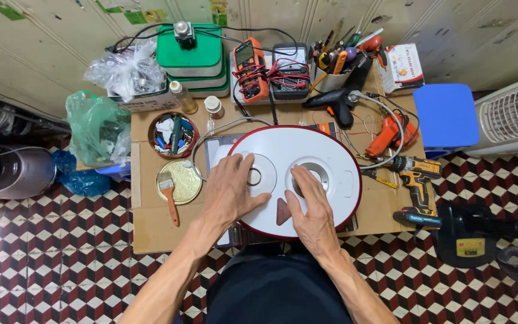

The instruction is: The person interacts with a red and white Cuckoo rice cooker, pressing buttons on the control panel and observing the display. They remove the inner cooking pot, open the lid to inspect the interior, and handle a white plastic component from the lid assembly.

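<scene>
While both palms press flat, the left hand [230,191] and right hand [312,204] lie spread, fingers wide, gripping nothing, on a white oval lid [331,153] rimmed in red, at the middle of the cardboard-covered tabletop [151,231]. Left of it, a round tin [173,135] holds what look like small clips and scraps; beside the tin, a brush [169,192] rests on a gold disc [187,180].
</scene>
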